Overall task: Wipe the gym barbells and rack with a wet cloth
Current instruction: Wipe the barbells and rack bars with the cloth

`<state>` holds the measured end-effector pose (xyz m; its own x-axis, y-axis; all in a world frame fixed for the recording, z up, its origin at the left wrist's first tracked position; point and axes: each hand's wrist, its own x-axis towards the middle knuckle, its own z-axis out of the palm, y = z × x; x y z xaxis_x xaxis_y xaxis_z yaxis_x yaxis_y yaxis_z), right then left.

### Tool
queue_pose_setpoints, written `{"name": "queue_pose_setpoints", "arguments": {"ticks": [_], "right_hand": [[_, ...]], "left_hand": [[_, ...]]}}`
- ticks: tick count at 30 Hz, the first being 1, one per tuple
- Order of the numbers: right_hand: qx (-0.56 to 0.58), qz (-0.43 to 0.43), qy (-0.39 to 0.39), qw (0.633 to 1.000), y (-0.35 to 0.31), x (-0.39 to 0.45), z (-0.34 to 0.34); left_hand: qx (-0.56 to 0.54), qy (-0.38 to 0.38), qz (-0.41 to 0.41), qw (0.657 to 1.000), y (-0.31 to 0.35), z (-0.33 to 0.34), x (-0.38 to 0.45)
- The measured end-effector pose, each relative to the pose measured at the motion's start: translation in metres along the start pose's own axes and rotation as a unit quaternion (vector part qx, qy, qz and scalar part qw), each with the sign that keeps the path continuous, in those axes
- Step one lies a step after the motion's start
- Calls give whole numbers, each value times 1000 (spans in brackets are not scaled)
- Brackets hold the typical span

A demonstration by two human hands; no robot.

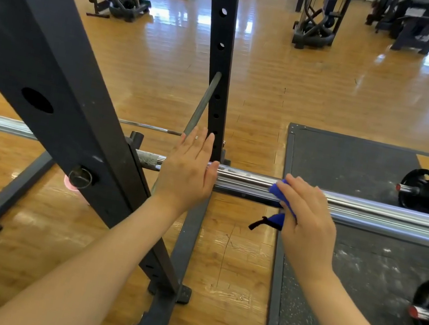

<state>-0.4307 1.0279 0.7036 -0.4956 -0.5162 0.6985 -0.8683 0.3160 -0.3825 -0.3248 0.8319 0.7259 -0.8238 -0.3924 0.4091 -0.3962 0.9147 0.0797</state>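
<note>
A chrome barbell [370, 214] lies across the black rack [50, 81], its thick sleeve pointing right. My right hand [310, 216] holds a blue cloth [278, 192] and presses it onto the sleeve near its inner end; a corner of the cloth with a black tag hangs below. My left hand [188, 166] rests with straight fingers on the bar by the sleeve collar, just right of the knurled part. The rack's far upright [220, 57] with its row of holes stands right behind my left hand.
A black rubber mat [350, 163] covers the floor at right, with two plate-loaded barbells [421, 193] on it. A thin grey bar [203, 103] leans on the far upright. The rack's base rails [182, 242] run along the wood floor. Gym machines stand far behind.
</note>
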Motion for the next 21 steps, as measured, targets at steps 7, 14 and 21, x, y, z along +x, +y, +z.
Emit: {"name": "queue_pose_setpoints", "arguments": {"ticks": [7,14,21], "right_hand": [[61,-10,-47,997,-11,-31,-7],[84,25,13,996,-15,27,-30],[-12,87,-128,988,-12,42,-8]], "left_hand": [[-36,-116,-39,992,5,-22,23],[-38,-5,-39,999,4,-13,-8],[-27,10,-49,998,5,-5,-11]]}}
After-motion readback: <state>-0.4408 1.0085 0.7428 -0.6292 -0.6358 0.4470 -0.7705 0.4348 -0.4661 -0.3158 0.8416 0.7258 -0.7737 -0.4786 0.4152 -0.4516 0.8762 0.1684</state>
